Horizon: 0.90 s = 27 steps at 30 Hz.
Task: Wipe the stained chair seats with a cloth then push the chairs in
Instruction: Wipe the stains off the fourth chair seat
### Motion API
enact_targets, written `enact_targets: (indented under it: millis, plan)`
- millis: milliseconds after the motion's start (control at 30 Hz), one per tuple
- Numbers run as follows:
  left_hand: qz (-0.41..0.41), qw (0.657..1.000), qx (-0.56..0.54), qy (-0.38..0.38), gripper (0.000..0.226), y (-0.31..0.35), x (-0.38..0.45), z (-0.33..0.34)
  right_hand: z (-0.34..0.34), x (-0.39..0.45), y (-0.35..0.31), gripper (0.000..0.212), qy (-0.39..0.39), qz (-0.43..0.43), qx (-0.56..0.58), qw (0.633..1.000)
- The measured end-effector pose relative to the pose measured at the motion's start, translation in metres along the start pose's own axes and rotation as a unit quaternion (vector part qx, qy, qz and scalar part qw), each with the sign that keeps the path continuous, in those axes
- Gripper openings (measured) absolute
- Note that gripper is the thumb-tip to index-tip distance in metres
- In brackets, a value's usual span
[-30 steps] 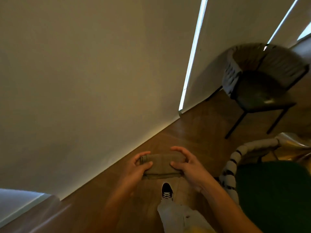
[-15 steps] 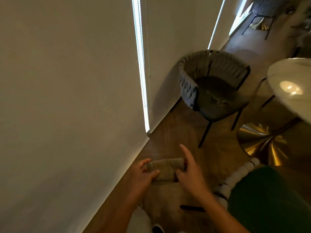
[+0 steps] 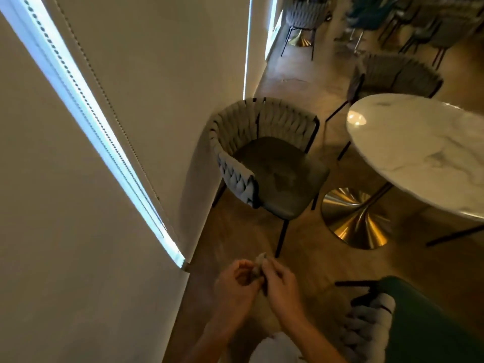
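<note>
Cloth (image 3: pixel 258 268) bunched between both hands, low centre of view, over the wood floor (image 3: pixel 301 258). Left hand (image 3: pixel 235 286): fingers curled, thumb side against the cloth, grip closed on its left part. Right hand (image 3: pixel 281 282): fingers curled over the cloth's right part, grip closed on it too. Hands nearly touching each other; only a small wad of cloth shows above the knuckles, rest hidden in the grip. How it is folded I cannot tell.

Grey chair (image 3: pixel 264 155) straight ahead of the grip, well apart from it, woven backrest toward the wall (image 3: pixel 157 87), seat facing the hands. Pale blotchy stain (image 3: pixel 284 179) on the seat, toward its near-right part. Chair's near front leg comes down just beyond the cloth. Chair stands off from the round marble surface (image 3: pixel 419 153), which is ahead and right of the grip, on a gold pedestal base (image 3: pixel 353 218). Chair not under the surface edge.

Green chair (image 3: pixel 432 323) just right of the right forearm, woven white armrest nearest the arm. Second grey chair (image 3: pixel 395 74) beyond the surface, far from the grip. More chairs at far end of the room, blurred. Blind with bead chain (image 3: pixel 86 100) left of the grip, bright strip of light along its edge.
</note>
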<state>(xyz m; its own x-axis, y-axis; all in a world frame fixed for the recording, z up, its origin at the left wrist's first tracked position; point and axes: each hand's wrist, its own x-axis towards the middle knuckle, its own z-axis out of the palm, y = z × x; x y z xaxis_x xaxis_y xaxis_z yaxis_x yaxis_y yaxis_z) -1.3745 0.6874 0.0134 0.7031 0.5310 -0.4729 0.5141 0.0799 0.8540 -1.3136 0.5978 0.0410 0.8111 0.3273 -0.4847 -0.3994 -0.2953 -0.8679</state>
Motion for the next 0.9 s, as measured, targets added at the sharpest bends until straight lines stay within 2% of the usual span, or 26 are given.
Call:
enact_targets:
  millis: [67, 133, 233, 267, 300, 367, 400, 500, 600, 700, 800, 900]
  plan:
    - [-0.016, 0.995, 0.017, -0.095, 0.031, 0.003, 0.040, 0.014, -0.005, 0.031, -0.006, 0.030, 0.011, 0.024, 0.048, 0.998]
    - [-0.032, 0.984, 0.015, -0.173, 0.037, 0.004, 0.068, 0.030, -0.015, 0.058, -0.008, 0.047, 0.025, 0.051, 0.058, 0.997]
    - [-0.051, 0.983, 0.010, -0.175, 0.026, 0.016, 0.105, 0.052, -0.039, 0.103, -0.001, 0.075, 0.075, 0.104, 0.086, 0.988]
    - [-0.055, 0.983, -0.005, -0.174, 0.030, 0.024, 0.118, 0.060, -0.048, 0.119, 0.002, 0.079, 0.090, 0.123, 0.094, 0.984]
    - [-0.071, 0.982, -0.016, -0.175, 0.035, 0.030, 0.132, 0.068, -0.058, 0.134, 0.003, 0.074, 0.098, 0.140, 0.103, 0.980]
    - [-0.110, 0.975, -0.076, -0.180, 0.039, 0.042, 0.161, 0.087, -0.079, 0.164, 0.001, 0.037, 0.098, 0.156, 0.128, 0.974]
    - [-0.134, 0.968, -0.111, -0.181, 0.036, 0.048, 0.176, 0.101, -0.092, 0.182, 0.002, 0.024, 0.086, 0.166, 0.131, 0.974]
    - [-0.194, 0.957, -0.160, -0.143, 0.029, 0.062, 0.223, 0.149, -0.131, 0.248, 0.001, 0.021, 0.046, 0.194, 0.119, 0.973]
    - [-0.222, 0.958, -0.162, -0.081, 0.028, 0.070, 0.277, 0.201, -0.168, 0.324, -0.011, 0.022, 0.003, 0.198, 0.057, 0.979]
    - [-0.235, 0.959, -0.148, -0.056, 0.028, 0.086, 0.319, 0.245, -0.202, 0.389, -0.023, 0.022, -0.077, 0.175, -0.081, 0.978]
    - [-0.248, 0.958, -0.144, -0.009, 0.028, 0.097, 0.354, 0.281, -0.232, 0.441, -0.047, 0.023, -0.165, 0.136, -0.210, 0.954]
    - [-0.246, 0.962, -0.121, 0.011, 0.026, 0.103, 0.382, 0.306, -0.245, 0.489, -0.054, 0.022, -0.228, 0.110, -0.343, 0.905]
